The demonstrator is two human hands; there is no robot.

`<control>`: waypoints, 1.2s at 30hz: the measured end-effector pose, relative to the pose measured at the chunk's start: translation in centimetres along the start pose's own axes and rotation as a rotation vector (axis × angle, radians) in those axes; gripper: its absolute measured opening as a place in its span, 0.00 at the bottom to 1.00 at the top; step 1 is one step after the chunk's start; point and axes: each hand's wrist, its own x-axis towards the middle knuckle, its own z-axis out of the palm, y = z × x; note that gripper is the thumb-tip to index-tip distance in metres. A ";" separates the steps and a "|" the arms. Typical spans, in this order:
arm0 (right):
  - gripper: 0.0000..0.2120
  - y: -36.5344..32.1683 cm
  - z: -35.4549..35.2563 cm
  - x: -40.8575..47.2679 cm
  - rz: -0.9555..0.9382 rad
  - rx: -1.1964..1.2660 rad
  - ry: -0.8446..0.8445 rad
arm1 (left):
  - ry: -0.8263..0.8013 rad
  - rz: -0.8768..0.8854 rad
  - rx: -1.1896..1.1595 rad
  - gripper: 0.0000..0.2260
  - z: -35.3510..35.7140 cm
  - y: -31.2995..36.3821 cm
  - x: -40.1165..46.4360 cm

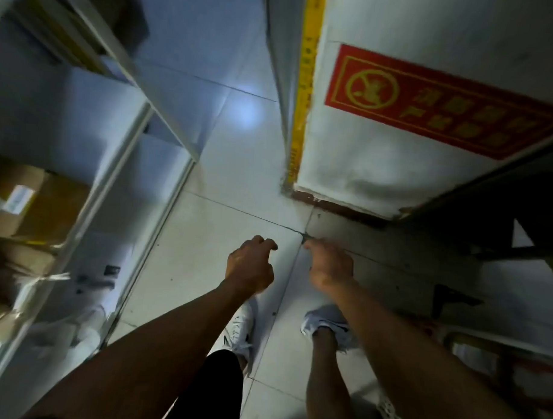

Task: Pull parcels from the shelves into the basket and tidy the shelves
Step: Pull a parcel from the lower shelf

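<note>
A: Obs., head view. Both hands out in front over the tiled floor (213, 175), nothing in either. Left hand (251, 265) has fingers loosely curled, empty. Right hand (329, 267) is blurred w/ motion; fingers look loosely bent, no object betw. them.

B: Parcels?

A: Far left, on the metal shelf rack (126, 160). One brown cardboard box w/ white label (34, 201) on a mid shelf; below it more cartons w/ clear tape (22, 282), smeared by blur, can't count them. All well apart from the hands.

B: Basket?

A: Poss. the red frame (495, 358) near right, low by the right forearm. Too blurred to confirm.

B: Handling est.?

A: Judgement only. Cartons look rigid, corrugated, so stiff enough for a two-hand grip on opposite side faces or under the bottom edge. Wt. unknown; the labelled box is big enough to treat as moderately heavy till tested. Taped faces prob. slick, so grip bare cardboard or the corners. Slide to the shelf lip first, then support from below. Fragility: can't tell.

B: Other?

A: White pillar w/ red-and-yellow no-smoking sign (445, 102) far right, yellow edge strip (304, 91) beside it. White trainers (327, 327) on the floor under the arms.
</note>
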 end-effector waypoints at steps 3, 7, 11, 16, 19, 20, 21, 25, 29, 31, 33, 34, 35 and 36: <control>0.27 -6.8 0.6 1.7 -0.103 -0.107 -0.037 | 0.069 -0.113 -0.070 0.24 -1.7 -5.6 -2.2; 0.28 -16.1 2.3 3.5 -0.277 -0.245 -0.061 | 0.182 -0.281 -0.156 0.26 -3.3 -13.0 -5.2; 0.28 -23.5 5.1 4.7 -0.447 -0.312 -0.061 | 0.291 -0.504 -0.302 0.27 -3.9 -19.3 -7.9; 0.31 -32.2 8.6 6.3 -0.790 -0.553 -0.029 | 0.513 -0.792 -0.630 0.32 -3.9 -26.9 -10.6; 0.35 -37.7 10.1 7.9 -0.909 -0.461 -0.025 | 0.751 -0.870 -0.818 0.33 -4.0 -31.5 -11.2; 0.36 -39.4 10.5 8.6 -0.920 -0.356 -0.026 | 0.827 -0.873 -0.877 0.33 -4.2 -32.9 -11.2; 0.37 -41.1 10.9 9.3 -0.915 -0.225 -0.034 | 0.899 -0.859 -0.947 0.35 -4.3 -34.3 -11.1; 0.44 -47.9 12.0 12.3 -0.776 0.343 -0.132 | 1.025 -0.755 -1.273 0.41 -6.1 -38.0 -10.6; 0.42 -52.2 11.7 13.5 -0.709 0.613 -0.271 | 1.017 -0.706 -1.490 0.40 -7.7 -40.7 -9.7; 0.41 -52.9 11.9 13.8 -0.673 0.677 -0.308 | 0.988 -0.684 -1.592 0.38 -7.7 -42.2 -9.6; 0.40 -53.0 12.2 14.1 -0.647 0.693 -0.298 | 0.951 -0.644 -1.647 0.36 -7.7 -43.3 -9.4; 0.37 -53.0 12.1 14.2 -0.651 0.699 -0.293 | 0.929 -0.620 -1.649 0.34 -7.8 -43.7 -9.2; 0.34 -52.9 11.9 14.2 -0.667 0.701 -0.291 | 0.910 -0.584 -1.657 0.32 -7.9 -43.8 -9.1; 0.30 -52.7 11.7 14.1 -0.682 0.691 -0.290 | 0.903 -0.549 -1.680 0.30 -8.2 -43.7 -9.0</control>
